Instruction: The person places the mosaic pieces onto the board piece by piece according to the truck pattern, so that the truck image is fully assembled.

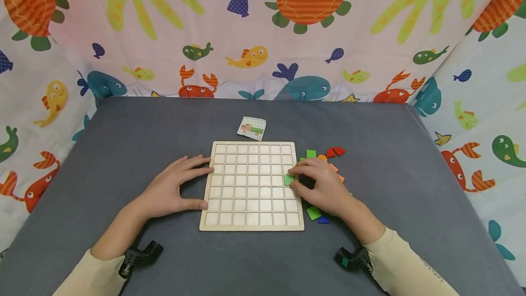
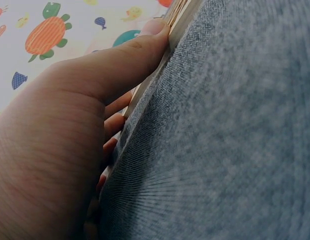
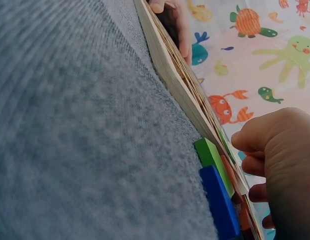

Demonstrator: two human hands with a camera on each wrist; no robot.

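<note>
Within the right hand's pinch, a green square; against the grid board, the left hand, outspread.

This looks like a play corner, with sea-animal curtains behind a grey table holding coloured blocks.

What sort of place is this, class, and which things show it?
Probably a play or activity corner: a grey-covered table bears a wooden grid board with coloured pieces beside it, and a cloth printed with cartoon sea animals hangs behind.
</note>
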